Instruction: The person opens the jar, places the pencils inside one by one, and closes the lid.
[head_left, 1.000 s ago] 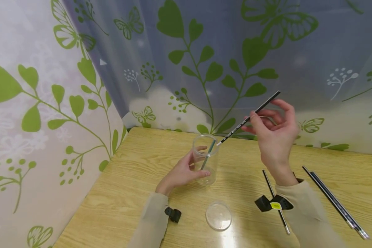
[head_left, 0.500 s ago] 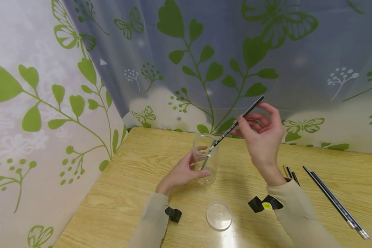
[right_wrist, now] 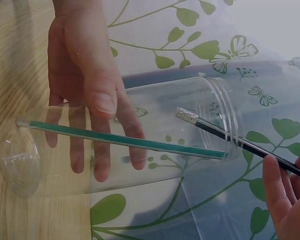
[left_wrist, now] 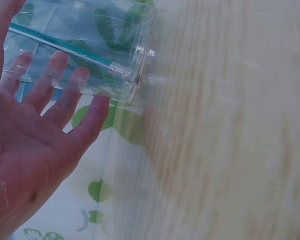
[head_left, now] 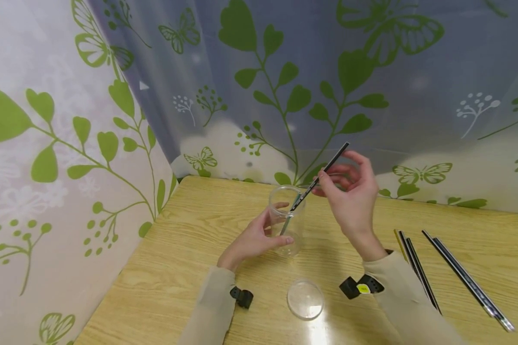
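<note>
Upright on the table stands a clear jar [head_left: 298, 232], which my left hand [head_left: 254, 238] grips around its side, thumb in front and fingers behind. Inside it leans a teal pencil [right_wrist: 125, 142], eraser end at the bottom. My right hand [head_left: 355, 203] pinches a black pencil [head_left: 335, 157] between thumb and fingers and holds it tilted. The pencil's metal-banded eraser end [right_wrist: 187, 115] is inside the jar's mouth, above the bottom. In the left wrist view the teal pencil [left_wrist: 70, 47] shows through the jar wall, beside the left fingers [left_wrist: 92, 120].
A round clear lid [head_left: 305, 301] lies on the wooden table [head_left: 177, 268] in front of the jar. Several dark pencils [head_left: 464, 278] lie at the right. Another group of pencils [head_left: 418, 268], one yellowish, lies partly under the right sleeve. A patterned curtain [head_left: 190, 158] hangs behind.
My right hand has moved left and slightly down, bringing the black pencil's eraser end from beside the rim into the jar's mouth. The left hand and jar have stayed put.
</note>
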Demonstrator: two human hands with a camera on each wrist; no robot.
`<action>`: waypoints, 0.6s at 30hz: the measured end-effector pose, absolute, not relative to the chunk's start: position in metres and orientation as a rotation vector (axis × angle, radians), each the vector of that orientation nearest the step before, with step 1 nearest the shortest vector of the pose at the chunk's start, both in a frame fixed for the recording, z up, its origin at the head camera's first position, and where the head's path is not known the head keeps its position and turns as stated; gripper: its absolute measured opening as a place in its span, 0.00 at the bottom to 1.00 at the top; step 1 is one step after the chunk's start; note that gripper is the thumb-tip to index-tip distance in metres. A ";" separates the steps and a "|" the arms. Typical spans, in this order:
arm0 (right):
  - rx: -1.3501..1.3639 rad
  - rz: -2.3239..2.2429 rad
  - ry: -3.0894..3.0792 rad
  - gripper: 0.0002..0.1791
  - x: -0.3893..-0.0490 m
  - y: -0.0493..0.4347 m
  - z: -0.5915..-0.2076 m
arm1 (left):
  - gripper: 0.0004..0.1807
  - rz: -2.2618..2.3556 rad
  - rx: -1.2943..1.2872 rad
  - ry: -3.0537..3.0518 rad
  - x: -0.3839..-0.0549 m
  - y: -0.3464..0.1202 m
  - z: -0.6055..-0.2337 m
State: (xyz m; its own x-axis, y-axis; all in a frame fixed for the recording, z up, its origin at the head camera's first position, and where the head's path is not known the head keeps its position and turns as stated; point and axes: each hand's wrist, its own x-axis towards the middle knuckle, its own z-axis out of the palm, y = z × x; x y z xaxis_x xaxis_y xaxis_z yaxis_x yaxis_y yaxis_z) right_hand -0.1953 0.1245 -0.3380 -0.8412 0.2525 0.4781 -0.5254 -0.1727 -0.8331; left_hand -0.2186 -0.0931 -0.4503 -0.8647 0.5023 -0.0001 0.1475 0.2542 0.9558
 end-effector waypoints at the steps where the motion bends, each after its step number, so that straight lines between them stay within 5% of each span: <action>1: 0.316 2.056 -1.607 0.29 -0.196 0.124 -0.339 | 0.42 1.646 0.598 2.225 -0.218 -0.093 -0.450; 18: 0.372 1.941 -1.813 0.46 -0.199 0.121 -0.350 | 0.45 1.638 0.604 2.219 -0.220 -0.094 -0.451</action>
State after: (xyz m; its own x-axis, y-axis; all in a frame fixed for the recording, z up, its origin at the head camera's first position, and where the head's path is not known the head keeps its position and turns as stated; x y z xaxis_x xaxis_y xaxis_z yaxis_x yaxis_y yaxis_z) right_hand -0.1992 0.1214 -0.3505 -0.8599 0.1428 0.4901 -0.4986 -0.0297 -0.8663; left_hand -0.2203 -0.0936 -0.4513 -0.8608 0.5089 -0.0038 0.1462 0.2544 0.9560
